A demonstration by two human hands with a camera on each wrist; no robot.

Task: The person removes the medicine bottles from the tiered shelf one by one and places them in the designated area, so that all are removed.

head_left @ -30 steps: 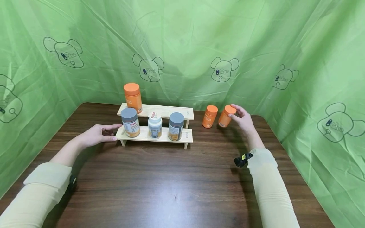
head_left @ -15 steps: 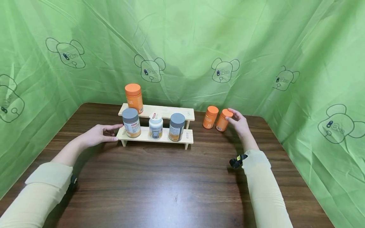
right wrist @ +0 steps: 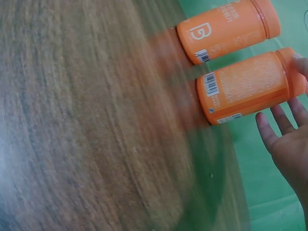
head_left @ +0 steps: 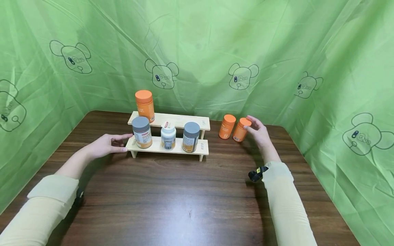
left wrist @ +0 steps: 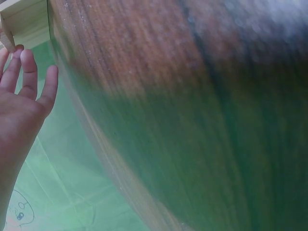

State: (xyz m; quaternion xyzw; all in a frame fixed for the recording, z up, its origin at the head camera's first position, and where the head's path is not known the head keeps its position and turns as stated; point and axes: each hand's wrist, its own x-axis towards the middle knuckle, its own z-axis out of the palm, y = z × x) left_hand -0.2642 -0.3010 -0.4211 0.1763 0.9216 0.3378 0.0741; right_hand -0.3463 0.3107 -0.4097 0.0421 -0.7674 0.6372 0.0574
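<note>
My right hand [head_left: 259, 134] pinches the orange lid of an orange bottle [head_left: 240, 131] between thumb and fingers. That bottle stands upright on the table. In the right wrist view the held bottle [right wrist: 245, 86] shows a barcode, and a second orange bottle [right wrist: 228, 30] stands close beside it. My left hand [head_left: 106, 146] touches the left end of the two-tier wooden rack [head_left: 166, 149] with thumb and forefinger, its fingers fairly straight. In the left wrist view only a corner of the rack [left wrist: 30, 19] shows above the fingers of my left hand [left wrist: 21, 108].
On the rack's upper tier stands an orange bottle [head_left: 145, 106], at the left. The lower tier bears a grey-lidded jar [head_left: 142, 133], a white bottle [head_left: 168, 136] and another grey-lidded jar [head_left: 191, 137]. Green cloth [head_left: 200, 41] hangs behind and around the brown table [head_left: 172, 194].
My right hand has brought its orange bottle a little left and nearer me, closer to the other loose orange bottle, then stayed still. The left hand keeps its place at the rack.
</note>
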